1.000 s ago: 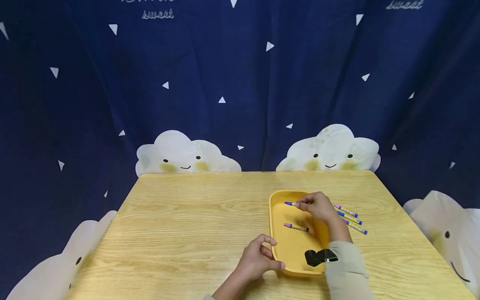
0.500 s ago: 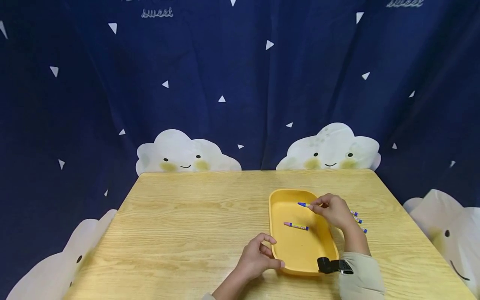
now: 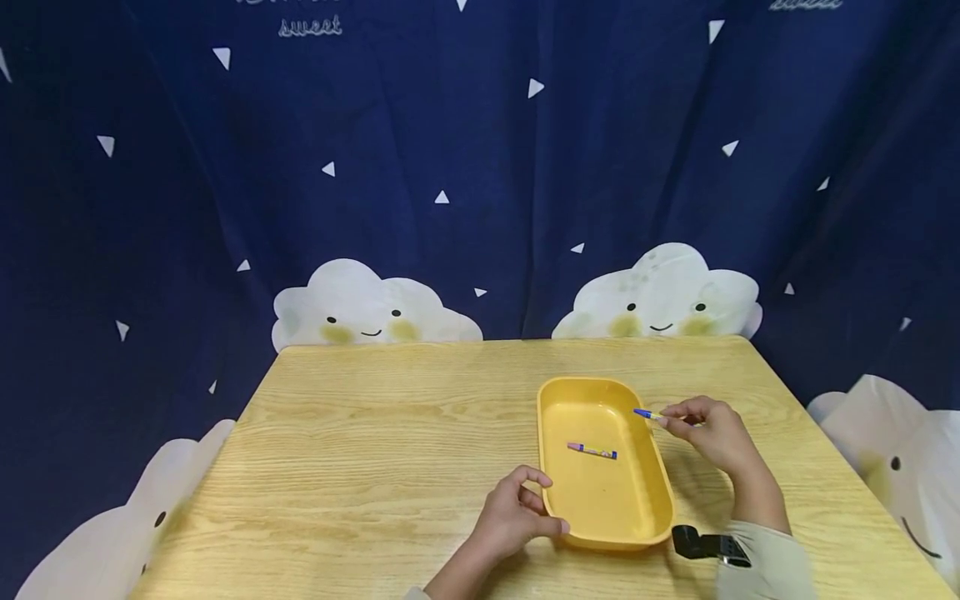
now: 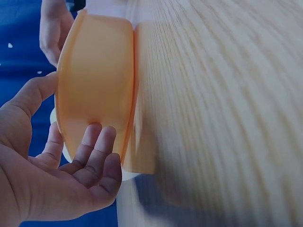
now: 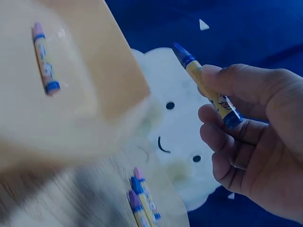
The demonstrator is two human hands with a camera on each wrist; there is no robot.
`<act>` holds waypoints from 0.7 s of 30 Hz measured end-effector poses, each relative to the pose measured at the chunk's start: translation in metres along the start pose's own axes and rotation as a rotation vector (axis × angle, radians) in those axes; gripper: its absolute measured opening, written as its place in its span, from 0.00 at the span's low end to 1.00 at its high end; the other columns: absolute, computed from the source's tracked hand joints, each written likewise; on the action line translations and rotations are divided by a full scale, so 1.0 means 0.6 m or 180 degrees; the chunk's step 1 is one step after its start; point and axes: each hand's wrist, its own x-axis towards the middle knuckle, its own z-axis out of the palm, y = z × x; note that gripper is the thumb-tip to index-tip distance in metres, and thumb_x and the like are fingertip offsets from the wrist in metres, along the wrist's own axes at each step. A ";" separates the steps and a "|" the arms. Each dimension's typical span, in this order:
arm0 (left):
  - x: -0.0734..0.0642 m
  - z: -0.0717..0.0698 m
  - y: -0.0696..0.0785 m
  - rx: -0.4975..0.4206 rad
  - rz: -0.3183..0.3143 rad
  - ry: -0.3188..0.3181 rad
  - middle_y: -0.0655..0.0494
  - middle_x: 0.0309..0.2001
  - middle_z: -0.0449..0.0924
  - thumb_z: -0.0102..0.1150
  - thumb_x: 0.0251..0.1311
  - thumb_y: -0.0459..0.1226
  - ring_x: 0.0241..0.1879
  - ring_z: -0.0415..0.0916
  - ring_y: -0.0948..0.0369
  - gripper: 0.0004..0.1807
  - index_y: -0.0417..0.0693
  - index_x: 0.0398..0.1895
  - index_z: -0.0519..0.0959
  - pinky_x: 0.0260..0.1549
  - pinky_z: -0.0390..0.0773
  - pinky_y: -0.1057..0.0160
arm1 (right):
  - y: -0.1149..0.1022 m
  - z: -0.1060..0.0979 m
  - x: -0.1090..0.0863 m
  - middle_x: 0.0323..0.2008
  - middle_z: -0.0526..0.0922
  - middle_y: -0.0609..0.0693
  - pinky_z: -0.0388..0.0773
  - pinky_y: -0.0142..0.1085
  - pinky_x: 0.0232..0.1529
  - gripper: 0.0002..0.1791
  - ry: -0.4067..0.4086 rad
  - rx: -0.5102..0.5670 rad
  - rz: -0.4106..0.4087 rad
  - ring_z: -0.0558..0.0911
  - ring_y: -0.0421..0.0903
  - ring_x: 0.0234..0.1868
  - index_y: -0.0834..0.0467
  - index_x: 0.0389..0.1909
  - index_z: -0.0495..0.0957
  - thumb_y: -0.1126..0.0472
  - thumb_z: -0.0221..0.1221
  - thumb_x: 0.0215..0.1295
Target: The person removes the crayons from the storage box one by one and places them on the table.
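My right hand (image 3: 712, 433) pinches a blue crayon (image 3: 647, 414) between thumb and fingers, its tip pointing left over the tray's right rim. The right wrist view shows the crayon's yellow wrapper (image 5: 196, 77). A yellow-orange tray (image 3: 600, 504) stands on the table, and a pink crayon (image 3: 592, 451) lies on its floor. My left hand (image 3: 510, 517) holds the tray at its near left corner. In the left wrist view, thumb and fingers touch the tray's rim and outer wall (image 4: 97, 66).
Several crayons (image 5: 146, 201) lie on the table outside the tray, hidden behind my right hand in the head view. The wooden table (image 3: 390, 450) extends left of the tray. A dark blue curtain (image 3: 420, 125) with clouds and triangles hangs behind.
My right hand has moved right with the blue crayon, from above the tray to its right rim. The left hand and the tray stay almost where they were.
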 end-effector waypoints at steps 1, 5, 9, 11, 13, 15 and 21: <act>0.000 0.000 0.000 0.0000 0.0011 -0.0003 0.48 0.31 0.72 0.76 0.34 0.29 0.27 0.72 0.59 0.29 0.44 0.43 0.73 0.22 0.71 0.63 | 0.004 -0.003 -0.001 0.39 0.81 0.58 0.70 0.35 0.28 0.12 -0.0001 0.0004 0.0039 0.72 0.46 0.33 0.63 0.36 0.83 0.57 0.64 0.58; 0.002 -0.001 0.000 0.0012 0.0055 0.0000 0.48 0.30 0.73 0.76 0.33 0.29 0.26 0.73 0.60 0.29 0.44 0.43 0.73 0.22 0.72 0.64 | 0.023 -0.014 -0.010 0.39 0.81 0.58 0.70 0.35 0.28 0.14 -0.0018 0.0023 0.0184 0.72 0.46 0.33 0.64 0.37 0.83 0.56 0.64 0.58; 0.002 -0.003 -0.002 0.0044 0.0054 0.0014 0.49 0.29 0.73 0.76 0.33 0.29 0.26 0.73 0.60 0.29 0.44 0.43 0.73 0.21 0.72 0.64 | 0.050 -0.017 -0.020 0.36 0.80 0.56 0.69 0.35 0.28 0.16 -0.0001 0.0000 0.0296 0.71 0.45 0.32 0.65 0.38 0.83 0.54 0.65 0.58; 0.002 -0.003 -0.002 0.0043 0.0053 0.0015 0.49 0.29 0.73 0.76 0.33 0.30 0.26 0.73 0.60 0.29 0.43 0.43 0.73 0.21 0.71 0.64 | 0.063 -0.017 -0.024 0.37 0.80 0.58 0.70 0.34 0.28 0.17 0.0012 0.0019 0.0328 0.71 0.43 0.32 0.66 0.38 0.82 0.54 0.65 0.58; 0.002 -0.004 -0.002 0.0029 0.0055 0.0006 0.49 0.29 0.73 0.76 0.33 0.29 0.26 0.73 0.60 0.29 0.43 0.43 0.73 0.21 0.72 0.64 | 0.074 -0.016 -0.028 0.40 0.80 0.61 0.71 0.32 0.29 0.19 0.0031 0.0044 0.0370 0.72 0.41 0.33 0.67 0.40 0.82 0.54 0.64 0.58; 0.002 -0.004 -0.001 0.0006 0.0050 -0.0016 0.49 0.29 0.73 0.76 0.34 0.29 0.26 0.73 0.60 0.29 0.43 0.43 0.73 0.22 0.72 0.64 | 0.084 -0.018 -0.033 0.43 0.79 0.63 0.72 0.31 0.30 0.20 0.0037 0.0041 0.0414 0.73 0.39 0.35 0.67 0.41 0.82 0.53 0.64 0.58; 0.001 -0.003 0.000 -0.0046 0.0003 -0.0061 0.48 0.30 0.73 0.76 0.34 0.29 0.27 0.73 0.59 0.29 0.43 0.44 0.72 0.22 0.72 0.64 | 0.107 -0.025 -0.046 0.41 0.80 0.62 0.71 0.34 0.32 0.22 -0.0018 0.0027 0.0602 0.75 0.42 0.36 0.67 0.43 0.81 0.52 0.63 0.59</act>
